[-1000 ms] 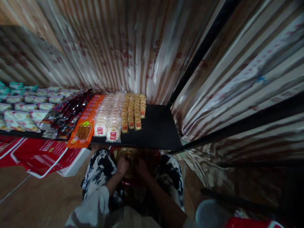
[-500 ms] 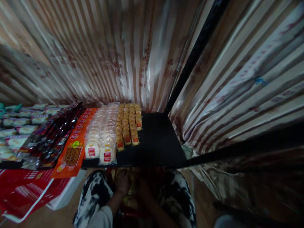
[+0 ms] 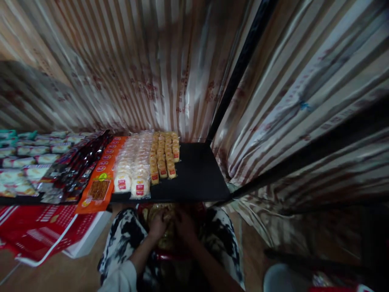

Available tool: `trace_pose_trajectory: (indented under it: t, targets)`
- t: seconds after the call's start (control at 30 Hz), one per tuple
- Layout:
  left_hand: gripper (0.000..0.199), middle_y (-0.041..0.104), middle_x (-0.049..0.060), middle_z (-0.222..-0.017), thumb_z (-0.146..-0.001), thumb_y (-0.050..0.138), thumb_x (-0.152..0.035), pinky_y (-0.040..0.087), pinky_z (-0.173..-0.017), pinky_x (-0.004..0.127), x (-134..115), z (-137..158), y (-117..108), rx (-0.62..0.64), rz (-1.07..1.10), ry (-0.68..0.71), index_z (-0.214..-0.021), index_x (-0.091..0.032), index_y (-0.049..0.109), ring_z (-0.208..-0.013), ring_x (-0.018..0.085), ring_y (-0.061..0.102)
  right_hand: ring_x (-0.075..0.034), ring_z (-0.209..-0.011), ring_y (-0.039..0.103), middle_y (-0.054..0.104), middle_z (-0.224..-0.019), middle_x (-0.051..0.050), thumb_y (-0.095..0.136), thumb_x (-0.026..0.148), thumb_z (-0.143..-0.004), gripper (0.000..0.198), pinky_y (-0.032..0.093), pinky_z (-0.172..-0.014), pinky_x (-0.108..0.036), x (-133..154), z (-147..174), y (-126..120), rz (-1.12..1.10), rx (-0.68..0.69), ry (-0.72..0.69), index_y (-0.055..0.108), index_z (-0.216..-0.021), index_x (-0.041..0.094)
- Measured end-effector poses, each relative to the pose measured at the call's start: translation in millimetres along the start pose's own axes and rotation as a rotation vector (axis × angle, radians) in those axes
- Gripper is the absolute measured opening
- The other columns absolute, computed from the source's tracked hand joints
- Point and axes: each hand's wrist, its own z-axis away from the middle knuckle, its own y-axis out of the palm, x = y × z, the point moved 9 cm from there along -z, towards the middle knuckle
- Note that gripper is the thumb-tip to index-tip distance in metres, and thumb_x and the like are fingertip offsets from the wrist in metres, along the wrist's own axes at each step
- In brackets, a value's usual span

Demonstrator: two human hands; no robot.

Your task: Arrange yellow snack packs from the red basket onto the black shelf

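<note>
My left hand and my right hand are down between my knees, both buried in a pile of small yellowish packets in a red basket below the shelf edge. The fingers are curled among the packets; what each hand grips is too dark to make out. Just above them, a black shelf holds rows of small yellow cakes, with round white cakes in clear wrap to their left.
Further left on the shelf lie orange snack bags, dark red packs and white-green packs. A red and white carton sits on the floor at left. Striped plastic sheeting walls the back and right. A white tub stands at bottom right.
The view tipped up half a second ago and has dropped back, so my hands show more fully again. They stay in the basket, shifting among the packets.
</note>
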Motion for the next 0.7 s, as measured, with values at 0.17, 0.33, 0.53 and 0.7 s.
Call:
trace_pose_trajectory:
  t: [0.17, 0.33, 0.53, 0.7]
  targets:
    - [0.031, 0.069, 0.007, -0.092, -0.064, 0.059, -0.016, 0.045, -0.086, 0.031, -9.0, 10.6, -3.2, 0.062, 0.379, -0.027, -0.094, -0.014, 0.064, -0.09, 0.02, 0.062, -0.024, -0.101, 0.061, 0.067, -0.106, -0.009, 0.052, 0.028, -0.073, 0.034, 0.043, -0.093, -0.038, 9.9, 0.9, -15.9, -0.133, -0.009, -0.029, 0.064, -0.104, 0.017]
    - [0.033, 0.067, 0.002, -0.075, -0.055, 0.07, -0.018, 0.047, -0.069, 0.026, -11.1, 25.7, -7.0, 0.046, 0.719, -0.164, -0.086, -0.015, 0.063, -0.074, 0.016, 0.062, -0.022, -0.074, 0.065, 0.07, -0.079, -0.004, 0.058, 0.04, -0.07, 0.031, 0.051, -0.07, -0.034, 22.1, 1.4, -29.3, -0.306, 0.022, -0.014, 0.065, -0.093, 0.021]
    - [0.037, 0.069, 0.006, -0.086, -0.052, 0.072, -0.017, 0.047, -0.07, 0.025, -42.6, 53.6, -18.5, 0.149, 0.929, -0.137, -0.088, -0.015, 0.065, -0.08, 0.017, 0.063, -0.016, -0.064, 0.06, 0.066, -0.068, -0.001, 0.068, 0.05, -0.059, 0.038, 0.046, -0.058, -0.027, 41.3, 2.2, -39.3, -0.535, 0.055, 0.027, 0.064, -0.083, 0.02]
    - [0.041, 0.069, 0.009, -0.091, -0.049, 0.077, -0.02, 0.047, -0.076, 0.029, -57.1, 61.8, -25.6, 0.129, 1.029, -0.138, -0.088, -0.015, 0.064, -0.084, 0.018, 0.064, -0.013, -0.058, 0.055, 0.061, -0.063, 0.002, 0.071, 0.049, -0.055, 0.043, 0.041, -0.053, -0.023, 48.3, 1.6, -51.0, -0.656, 0.061, 0.078, 0.062, -0.085, 0.019]
